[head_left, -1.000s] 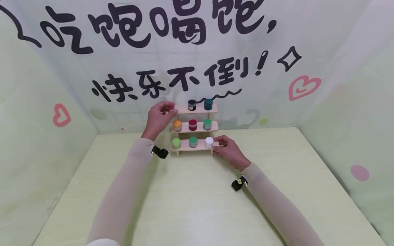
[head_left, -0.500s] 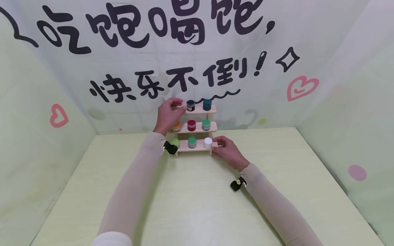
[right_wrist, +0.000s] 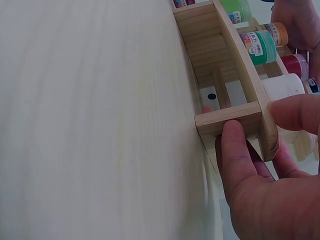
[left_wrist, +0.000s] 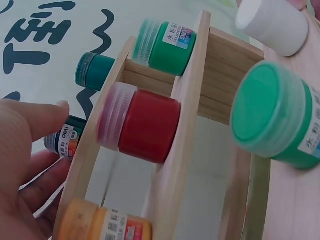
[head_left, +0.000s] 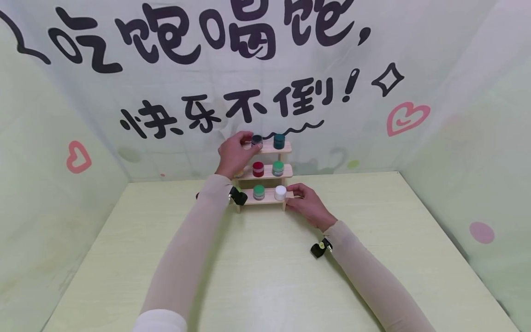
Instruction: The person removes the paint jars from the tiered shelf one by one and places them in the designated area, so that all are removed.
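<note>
A three-tier wooden display stand [head_left: 270,199] bears several small paint jars. On its top tier, my left hand [head_left: 236,154] holds a dark paint jar [left_wrist: 69,137] between thumb and fingers. Beside that jar is a teal jar [head_left: 279,142]. The middle tier carries a red jar [head_left: 258,169], a green jar [head_left: 278,168] and a mostly hidden orange jar [left_wrist: 107,222]. My right hand [head_left: 311,207] grips the bottom tier's right end, thumb above and fingers below. Close to that thumb is a white jar [head_left: 280,192], with a green-lidded jar [head_left: 259,192] to its left.
A dark red jar [head_left: 197,196] shows just past my left sleeve, left of the stand. A light green jar [right_wrist: 237,11] sits at the bottom tier's left end. Behind the stand rises a printed cloth backdrop [head_left: 352,138]; the pale table [head_left: 265,276] extends in front.
My left hand has moved right along the top tier, from its left end to the dark paint jar, and has taken hold of it. My right hand keeps its grip on the stand.
</note>
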`<state>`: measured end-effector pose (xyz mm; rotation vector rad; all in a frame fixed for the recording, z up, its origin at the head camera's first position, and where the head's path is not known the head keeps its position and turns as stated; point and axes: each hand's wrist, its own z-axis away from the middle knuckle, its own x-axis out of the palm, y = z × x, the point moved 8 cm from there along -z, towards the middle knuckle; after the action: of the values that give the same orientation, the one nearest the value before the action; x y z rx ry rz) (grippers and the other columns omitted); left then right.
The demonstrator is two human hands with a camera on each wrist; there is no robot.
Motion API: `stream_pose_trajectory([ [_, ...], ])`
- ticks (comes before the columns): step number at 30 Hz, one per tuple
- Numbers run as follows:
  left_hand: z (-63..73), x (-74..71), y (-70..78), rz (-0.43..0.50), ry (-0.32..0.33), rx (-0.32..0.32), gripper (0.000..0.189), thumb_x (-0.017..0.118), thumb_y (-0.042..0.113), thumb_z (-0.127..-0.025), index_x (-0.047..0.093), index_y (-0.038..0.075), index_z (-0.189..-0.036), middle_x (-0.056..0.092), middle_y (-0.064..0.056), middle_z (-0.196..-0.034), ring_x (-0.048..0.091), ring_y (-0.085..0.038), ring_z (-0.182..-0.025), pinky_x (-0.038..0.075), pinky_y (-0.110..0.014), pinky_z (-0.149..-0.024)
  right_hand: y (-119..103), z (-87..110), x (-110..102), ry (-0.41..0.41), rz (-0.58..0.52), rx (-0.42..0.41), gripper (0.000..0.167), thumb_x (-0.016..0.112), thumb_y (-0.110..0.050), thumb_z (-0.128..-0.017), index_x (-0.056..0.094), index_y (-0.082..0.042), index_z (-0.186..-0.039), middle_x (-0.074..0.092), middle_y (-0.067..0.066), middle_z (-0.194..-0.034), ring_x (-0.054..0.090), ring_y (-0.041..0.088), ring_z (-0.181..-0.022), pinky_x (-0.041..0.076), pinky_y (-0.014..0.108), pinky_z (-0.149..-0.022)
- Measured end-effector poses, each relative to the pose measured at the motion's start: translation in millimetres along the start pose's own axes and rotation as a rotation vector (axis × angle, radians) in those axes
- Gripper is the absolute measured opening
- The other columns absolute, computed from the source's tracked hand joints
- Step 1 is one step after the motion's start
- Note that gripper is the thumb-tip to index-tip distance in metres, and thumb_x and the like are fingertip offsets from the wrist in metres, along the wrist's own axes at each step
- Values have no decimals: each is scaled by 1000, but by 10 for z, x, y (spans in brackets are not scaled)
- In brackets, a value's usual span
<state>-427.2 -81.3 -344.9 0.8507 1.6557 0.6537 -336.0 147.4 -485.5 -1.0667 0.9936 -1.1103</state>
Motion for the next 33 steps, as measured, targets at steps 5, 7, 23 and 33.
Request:
stream_pose_trajectory([
  [5, -5, -4, 36, -10, -9, 17, 48, 80, 42, -95, 69, 19, -136, 74, -1, -128, 62, -23, -125, 26, -56, -121, 3, 4, 1, -7, 6, -4, 43, 70, -4, -99, 55, -3, -140, 56, 19, -135, 62, 25, -114, 61, 37, -102],
  [7, 3, -10, 37, 5, -11, 20, 47, 80, 40, -95, 69, 19, -136, 74, -1, -124, 62, -23, -123, 26, -56, -122, 7, 4, 0, -6, 7, -1, 43, 70, -4, -99, 55, -3, -139, 56, 19, -135, 62, 25, -114, 61, 36, -101],
  [23, 69, -197, -74, 111, -29, 49, 42, 83, 31, -94, 71, 15, -131, 74, -4, -116, 66, -22, -110, 53, -41, -105, 4, -23, -17, -1, 3, 4, 43, 70, -3, -98, 56, -5, -139, 58, 18, -133, 62, 27, -115, 62, 35, -100],
  [33, 203, -356, -209, 167, -9, 20, 46, 81, 33, -94, 69, 16, -135, 72, -6, -124, 63, -23, -116, 52, -43, -108, -14, -15, -14, -4, 5, 1, 43, 70, -4, -99, 56, -4, -139, 58, 18, -133, 63, 26, -113, 61, 37, -101],
])
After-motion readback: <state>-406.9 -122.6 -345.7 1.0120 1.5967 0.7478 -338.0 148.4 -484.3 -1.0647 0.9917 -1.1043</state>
